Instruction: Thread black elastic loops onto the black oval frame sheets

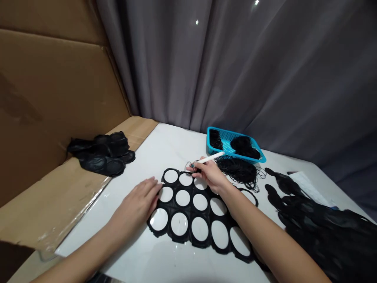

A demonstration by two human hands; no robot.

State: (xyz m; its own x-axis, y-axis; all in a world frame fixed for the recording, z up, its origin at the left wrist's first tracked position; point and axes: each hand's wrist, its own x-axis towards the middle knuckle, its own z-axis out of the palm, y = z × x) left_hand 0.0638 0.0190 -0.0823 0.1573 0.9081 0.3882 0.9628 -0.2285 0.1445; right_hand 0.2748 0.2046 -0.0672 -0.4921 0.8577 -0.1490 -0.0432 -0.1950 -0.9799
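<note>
A black panel (191, 204) with rows of round openings lies flat on the white table, which shows through the holes. My left hand (140, 199) rests at the panel's left edge, its fingers stretched out together, palm down; the fingertips touch the upper left corner. Over the panel's far edge, my right hand (207, 173) grips a slim white pen-like tool (211, 157) that points up and right. A thin dark cord loops by its fingertips, with a small part there too small to make out. My right forearm covers part of the panel's right side.
A blue basket (209, 151) holding black cord bundles stands at the back. Tangled black cord (240, 171) lies in front of it. Black pieces are heaped at right (321, 232), near a white sheet (309, 188). Folded black pieces (103, 153) lie on cardboard (79, 188) at left.
</note>
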